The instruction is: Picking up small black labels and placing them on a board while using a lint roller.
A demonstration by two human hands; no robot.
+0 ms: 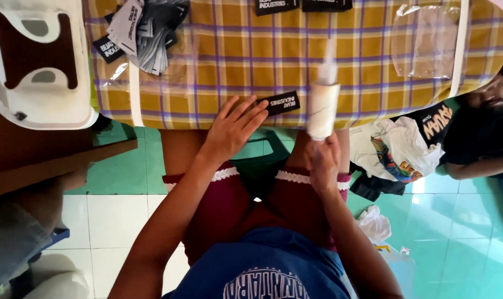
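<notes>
I see a board with a yellow checked cloth (251,61) over a green and white tile floor (462,221). My left hand (235,127) lies flat and open on the cloth, fingers just beside a small black label (282,103). My right hand (322,160) is closed around a white roll (323,108), holding it upright at the cloth's near edge. More black labels (146,30) sit in a pile far left.

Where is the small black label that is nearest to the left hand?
In the head view, the small black label lies at the near edge of the yellow checked cloth, between the left hand fingertips and the white roll held by the right hand.
</notes>
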